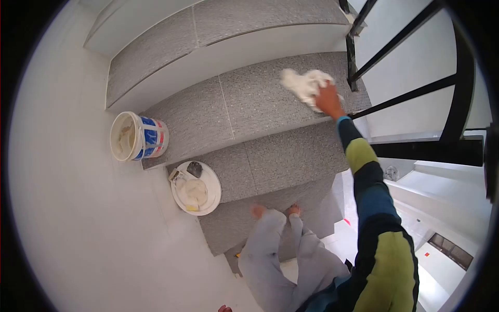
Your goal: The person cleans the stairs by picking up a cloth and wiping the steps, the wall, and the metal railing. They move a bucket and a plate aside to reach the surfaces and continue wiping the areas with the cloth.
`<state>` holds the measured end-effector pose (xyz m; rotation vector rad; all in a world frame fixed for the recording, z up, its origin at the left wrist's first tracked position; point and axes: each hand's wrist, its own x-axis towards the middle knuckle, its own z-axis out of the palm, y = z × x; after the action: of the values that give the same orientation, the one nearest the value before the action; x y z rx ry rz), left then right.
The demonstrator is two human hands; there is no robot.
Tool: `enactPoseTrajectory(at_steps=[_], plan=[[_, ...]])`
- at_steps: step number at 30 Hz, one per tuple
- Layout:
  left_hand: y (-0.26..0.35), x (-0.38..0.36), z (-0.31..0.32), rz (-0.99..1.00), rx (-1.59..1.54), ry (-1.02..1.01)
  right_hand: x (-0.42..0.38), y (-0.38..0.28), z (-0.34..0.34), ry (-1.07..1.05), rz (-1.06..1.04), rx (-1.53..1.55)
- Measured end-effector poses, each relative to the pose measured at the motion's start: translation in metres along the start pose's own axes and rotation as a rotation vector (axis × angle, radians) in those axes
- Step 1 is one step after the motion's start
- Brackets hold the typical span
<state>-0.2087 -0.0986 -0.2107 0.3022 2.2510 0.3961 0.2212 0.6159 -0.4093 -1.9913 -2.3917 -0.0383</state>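
Observation:
My right hand (328,99) is closed on a white cloth (304,86), pressing it against the grey speckled stair tread (260,99) near the railing end. The cloth is bunched, and one end of it sticks out to the left. Of my left hand (224,309), only fingertips show at the bottom edge of the view, close to the white wall. Whatever it may hold is hidden.
A white bucket (150,138) with a blue label stands by the left wall. One step lower lies a round white lid (212,179) carrying a dark lump, a pale cloth and small pieces. Black metal railing bars (405,96) run along the right side.

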Motion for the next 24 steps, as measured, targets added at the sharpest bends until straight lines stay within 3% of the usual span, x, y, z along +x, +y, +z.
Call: enactPoseTrajectory(at_steps=[1, 2, 3, 5, 7, 8, 9, 10, 12, 13, 15, 16, 17, 19, 20, 22, 24], plan=[[0.02, -0.015, -0.004, 0.012, 0.194, 0.042, 0.002, 0.022, -0.003, -0.138, 0.145, 0.021], [0.002, -0.011, -0.002, 0.011, 0.173, 0.034, 0.013, 0.031, -0.008, -0.264, 0.291, 0.041], [-0.021, -0.001, 0.003, 0.035, 0.204, 0.019, 0.019, 0.017, -0.02, -0.25, 0.285, 0.026], [-0.047, 0.038, 0.027, 0.052, 0.239, -0.008, 0.014, -0.031, -0.02, -0.04, 0.512, 0.075], [-0.042, 0.072, 0.052, 0.2, 0.178, -0.141, 0.015, -0.071, -0.007, 0.07, 0.528, 0.088], [-0.001, 0.079, 0.066, 0.18, 0.145, -0.158, 0.018, -0.092, 0.001, 0.196, 0.547, 0.112], [0.055, 0.088, 0.081, 0.166, 0.119, -0.178, 0.021, -0.118, 0.024, 0.125, 0.344, 0.087], [0.082, 0.104, 0.089, 0.18, 0.115, -0.222, 0.013, -0.157, 0.025, 0.331, 0.113, 0.145], [0.127, 0.131, 0.101, 0.194, 0.129, -0.285, -0.004, -0.222, -0.004, 0.283, -0.114, 0.202], [0.151, 0.146, 0.1, 0.3, 0.216, -0.317, -0.004, -0.211, -0.002, 0.275, -0.088, 0.202], [0.181, 0.164, 0.086, 0.421, 0.32, -0.359, 0.002, -0.178, 0.0, 0.164, -0.397, 0.382], [0.195, 0.168, 0.073, 0.369, 0.208, -0.281, 0.002, -0.139, -0.006, 0.073, -0.332, 0.29], [0.202, 0.17, 0.06, 0.303, 0.091, -0.202, 0.003, -0.084, 0.033, 0.264, -0.31, 0.165], [0.169, 0.186, 0.019, 0.269, -0.086, -0.187, 0.012, 0.017, 0.038, 0.019, 0.094, 0.401], [0.157, 0.188, 0.006, 0.253, 0.018, -0.128, 0.023, 0.004, 0.025, 0.02, 0.08, 0.394], [0.153, 0.194, 0.012, 0.272, 0.064, -0.123, 0.023, -0.033, -0.011, 0.084, 0.438, -0.061], [0.178, 0.203, 0.033, 0.368, 0.081, -0.098, -0.017, -0.077, 0.018, 0.216, 0.093, -0.301]])
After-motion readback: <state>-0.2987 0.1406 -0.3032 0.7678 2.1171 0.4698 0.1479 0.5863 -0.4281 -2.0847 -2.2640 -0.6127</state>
